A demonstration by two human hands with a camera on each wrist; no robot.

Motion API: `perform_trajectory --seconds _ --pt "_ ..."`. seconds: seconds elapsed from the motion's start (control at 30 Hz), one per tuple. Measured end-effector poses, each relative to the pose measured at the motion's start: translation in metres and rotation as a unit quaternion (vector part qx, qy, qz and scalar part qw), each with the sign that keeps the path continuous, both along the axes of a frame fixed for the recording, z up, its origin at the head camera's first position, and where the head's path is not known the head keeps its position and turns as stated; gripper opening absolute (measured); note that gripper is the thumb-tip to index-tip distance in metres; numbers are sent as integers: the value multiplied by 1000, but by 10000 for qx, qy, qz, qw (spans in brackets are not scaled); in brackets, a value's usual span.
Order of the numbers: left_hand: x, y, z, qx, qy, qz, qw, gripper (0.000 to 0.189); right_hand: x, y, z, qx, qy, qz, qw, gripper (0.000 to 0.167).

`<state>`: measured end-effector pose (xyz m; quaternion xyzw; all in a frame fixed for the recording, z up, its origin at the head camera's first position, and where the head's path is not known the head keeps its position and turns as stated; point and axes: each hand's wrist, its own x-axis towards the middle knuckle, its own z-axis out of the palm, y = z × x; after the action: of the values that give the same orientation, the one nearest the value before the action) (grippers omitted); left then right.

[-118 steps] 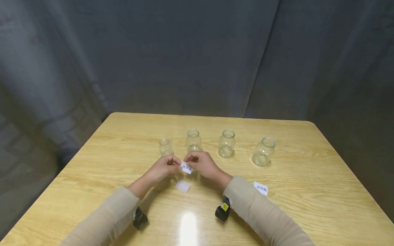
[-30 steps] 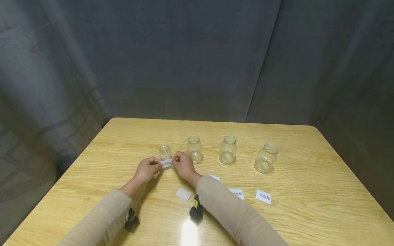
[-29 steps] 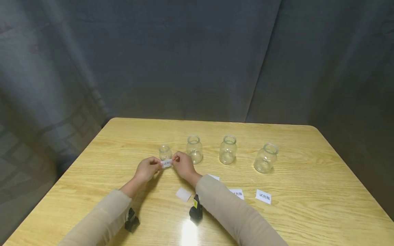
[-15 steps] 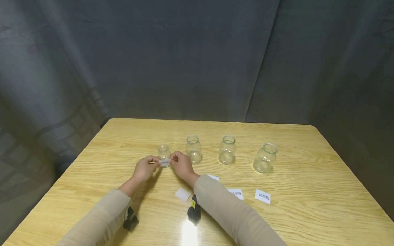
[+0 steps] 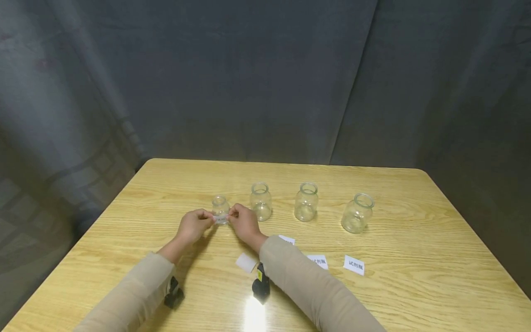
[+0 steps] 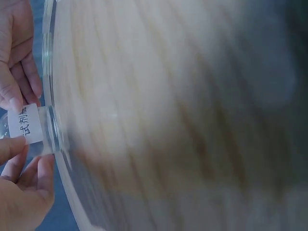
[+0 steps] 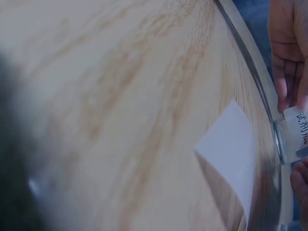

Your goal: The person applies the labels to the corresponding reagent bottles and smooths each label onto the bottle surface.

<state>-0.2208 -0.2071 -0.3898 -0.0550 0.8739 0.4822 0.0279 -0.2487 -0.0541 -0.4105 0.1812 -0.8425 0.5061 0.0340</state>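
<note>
A small clear glass jar (image 5: 220, 204) stands upright at the left end of a row of jars. Across its front lies a white label (image 6: 30, 129) with handwritten black characters. My left hand (image 5: 193, 227) pinches the label's left end, thumb in front and fingers curled beside the glass. At the other end, my right hand (image 5: 245, 224) holds the label between thumb and fingers. In the left wrist view the label sits right against the jar's wall, with both thumbs at its edges. The right wrist view shows only part of the jar and both hands, at its right edge.
Three larger glass jars, left (image 5: 261, 203), middle (image 5: 306, 204) and right (image 5: 357, 214), stand in the row. Lettered labels (image 5: 354, 265) lie nearer the front, some partly under the right sleeve (image 5: 315, 281). A blank, curled paper piece (image 7: 231, 149) lies between the forearms.
Both hands have carried the label left and forward, from over the table to the small jar's front. In the last second it has come closer against the glass.
</note>
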Motion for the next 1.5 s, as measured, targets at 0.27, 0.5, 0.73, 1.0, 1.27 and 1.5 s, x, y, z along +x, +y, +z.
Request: perform_trajectory --seconds 0.27,0.5,0.73,1.0,1.27,1.5 --pt "-3 -6 -1 -164 284 -84 9994 11 -1 -1 1 14 -17 -1 10000 8" --pt "-10 -9 0 322 297 -446 9980 29 -3 0 2 -199 -322 153 9992 25" --pt "-18 -15 0 -149 219 -867 9959 43 -6 0 1 -30 -375 237 9990 37" --pt "-20 -19 0 -151 256 -1080 9937 37 -8 1 0 79 -309 390 9987 37" --pt "-21 -22 -2 212 231 -1042 9941 31 -9 2 0 278 -263 444 9983 37" --pt "-22 -21 -2 218 191 -850 9960 27 -11 1 1 511 -99 296 9982 29"
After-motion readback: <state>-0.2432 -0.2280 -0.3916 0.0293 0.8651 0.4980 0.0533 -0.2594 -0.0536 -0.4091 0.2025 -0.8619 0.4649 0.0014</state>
